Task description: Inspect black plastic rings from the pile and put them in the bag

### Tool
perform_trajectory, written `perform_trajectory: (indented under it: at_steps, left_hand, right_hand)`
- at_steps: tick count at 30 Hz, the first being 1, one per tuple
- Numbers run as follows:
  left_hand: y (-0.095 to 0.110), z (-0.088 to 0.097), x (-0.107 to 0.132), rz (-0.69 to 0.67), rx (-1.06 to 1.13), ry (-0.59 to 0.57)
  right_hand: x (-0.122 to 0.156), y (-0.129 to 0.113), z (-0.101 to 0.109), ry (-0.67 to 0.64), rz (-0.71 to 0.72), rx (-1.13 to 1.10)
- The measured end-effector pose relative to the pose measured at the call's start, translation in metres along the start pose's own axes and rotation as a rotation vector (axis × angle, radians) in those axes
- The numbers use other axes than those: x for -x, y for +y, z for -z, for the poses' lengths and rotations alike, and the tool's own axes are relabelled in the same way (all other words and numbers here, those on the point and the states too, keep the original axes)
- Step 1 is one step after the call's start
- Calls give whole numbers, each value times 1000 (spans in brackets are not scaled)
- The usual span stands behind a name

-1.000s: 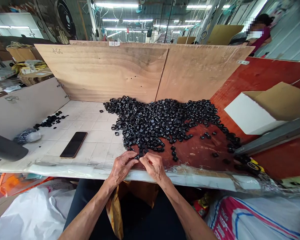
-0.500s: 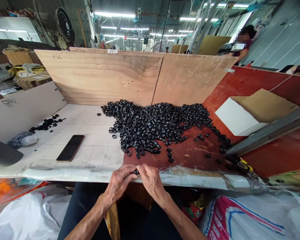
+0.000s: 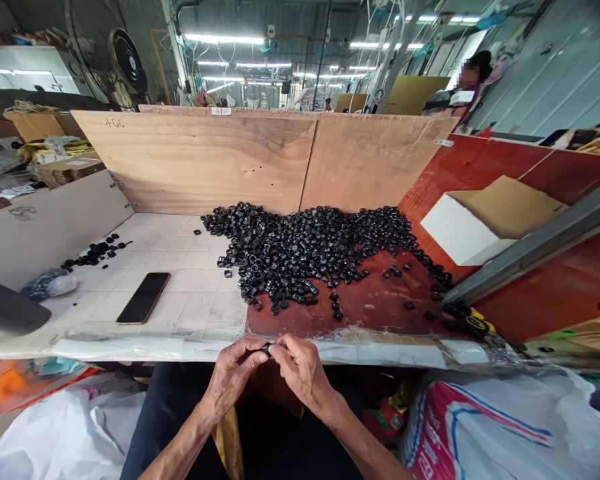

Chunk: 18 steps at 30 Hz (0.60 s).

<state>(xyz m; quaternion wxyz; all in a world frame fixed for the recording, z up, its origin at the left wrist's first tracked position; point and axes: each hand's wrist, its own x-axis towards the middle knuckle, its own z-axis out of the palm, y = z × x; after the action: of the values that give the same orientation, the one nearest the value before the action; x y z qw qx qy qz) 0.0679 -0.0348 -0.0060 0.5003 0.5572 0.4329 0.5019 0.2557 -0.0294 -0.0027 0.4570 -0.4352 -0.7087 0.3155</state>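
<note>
Just past the bench's front edge, my left hand (image 3: pixel 236 369) pinches a small black plastic part (image 3: pixel 267 349) between thumb and fingers. From the other side my right hand (image 3: pixel 300 369) has its fingertips closed on the same part. Most of the part is covered by the fingers, so its exact shape cannot be made out. Beyond the hands a wide heap of similar small black ring-like parts (image 3: pixel 290 247) spreads along the wooden back board. Several loose ones, including a short row (image 3: pixel 336 307), lie on the red surface nearer to me.
A phone (image 3: pixel 144 297) lies on the white bench top (image 3: pixel 190 307), left of the heap. Further left are a small black pile (image 3: pixel 97 251) and a plastic bag (image 3: pixel 53 283). A white box (image 3: pixel 457 230) and metal bar (image 3: pixel 530 243) stand right. A person (image 3: pixel 467 80) is beyond the boards.
Both hands stay together on the small black part, with the fingers slightly shifted and a little more of it showing. The view has turned slightly.
</note>
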Motion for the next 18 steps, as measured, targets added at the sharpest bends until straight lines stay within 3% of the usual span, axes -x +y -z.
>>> perform_trajectory:
  at_steps: [4,9,12,18]
  left_hand:
    - [5,-3,2,52,43,-17]
    - [3,-7,4,22,65,9]
    - [-7,-6,6,-146,-45,18]
    - [-21,10,14,-620,-479,-133]
  right_hand:
    - [5,-2,-1,-5,60,-9]
    - [10,-6,-3,8,-165,-179]
    - [13,-10,-9,29,-247,-226]
    - [15,-16,-24,-31,-752,-803]
